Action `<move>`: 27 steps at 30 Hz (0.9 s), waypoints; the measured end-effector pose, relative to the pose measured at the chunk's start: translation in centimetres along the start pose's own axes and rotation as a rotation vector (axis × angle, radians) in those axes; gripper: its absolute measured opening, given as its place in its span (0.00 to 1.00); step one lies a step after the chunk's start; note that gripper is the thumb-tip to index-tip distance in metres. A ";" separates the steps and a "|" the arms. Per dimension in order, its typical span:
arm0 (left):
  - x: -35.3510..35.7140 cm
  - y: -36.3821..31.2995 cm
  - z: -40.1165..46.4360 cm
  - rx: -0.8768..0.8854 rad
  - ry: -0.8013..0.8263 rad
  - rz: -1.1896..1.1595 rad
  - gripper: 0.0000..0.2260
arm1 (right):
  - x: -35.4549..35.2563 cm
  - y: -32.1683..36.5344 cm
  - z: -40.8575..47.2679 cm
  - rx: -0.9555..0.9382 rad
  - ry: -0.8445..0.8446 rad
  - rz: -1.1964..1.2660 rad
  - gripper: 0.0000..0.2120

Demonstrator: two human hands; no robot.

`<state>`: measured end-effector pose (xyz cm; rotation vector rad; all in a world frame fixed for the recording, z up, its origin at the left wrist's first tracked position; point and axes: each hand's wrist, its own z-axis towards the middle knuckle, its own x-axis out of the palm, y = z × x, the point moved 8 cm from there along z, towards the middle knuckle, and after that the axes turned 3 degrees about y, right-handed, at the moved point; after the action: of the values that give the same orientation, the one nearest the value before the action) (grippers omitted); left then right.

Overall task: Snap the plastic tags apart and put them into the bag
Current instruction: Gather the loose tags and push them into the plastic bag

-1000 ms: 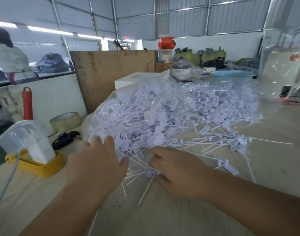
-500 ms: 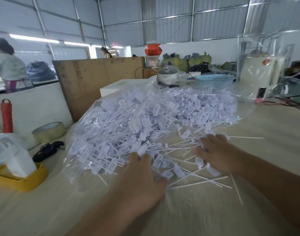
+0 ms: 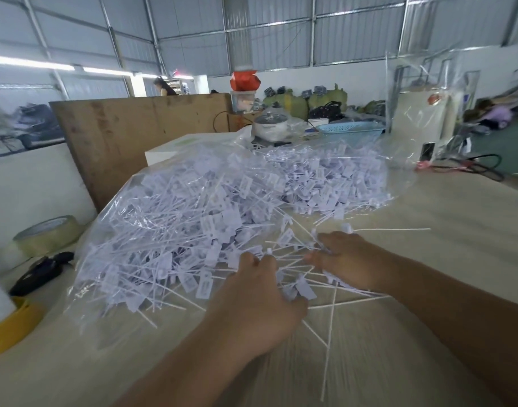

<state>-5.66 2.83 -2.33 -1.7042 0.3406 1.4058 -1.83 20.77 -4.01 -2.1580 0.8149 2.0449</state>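
Two bare forearms reach into view from the bottom edge. The left hand (image 3: 251, 306) and right hand (image 3: 347, 264) wear no gloves, rings or sleeves.

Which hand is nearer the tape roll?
Left. The left hand is at the near edge of the bag, on the tape roll's side. The right hand lies farther right, among loose tags.

No legible text anywhere.
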 end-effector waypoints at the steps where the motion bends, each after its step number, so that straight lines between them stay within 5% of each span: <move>1: 0.0 -0.2 0.1 0.012 0.001 -0.031 0.28 | 0.1 0.6 -0.4 -0.040 -0.007 -0.005 0.30; 10: 0.9 -2.9 0.4 0.274 0.019 -0.185 0.22 | -0.2 4.0 -3.6 -0.232 -0.075 0.113 0.17; 15: -0.6 -2.9 0.0 0.336 -0.003 -0.152 0.24 | -0.7 2.2 -3.9 -0.105 -0.092 0.219 0.47; 22: -3.3 -1.7 -1.7 0.258 -0.015 0.056 0.28 | -1.7 0.8 -6.2 0.171 -0.139 -0.016 0.50; 27: -2.7 0.9 -0.8 0.040 -0.049 0.231 0.33 | -1.0 2.2 -6.4 0.139 -0.043 -0.046 0.40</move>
<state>-6.64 0.84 -0.32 -1.6348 0.5484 1.5938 3.08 16.70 -1.63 -2.0331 0.8656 1.9443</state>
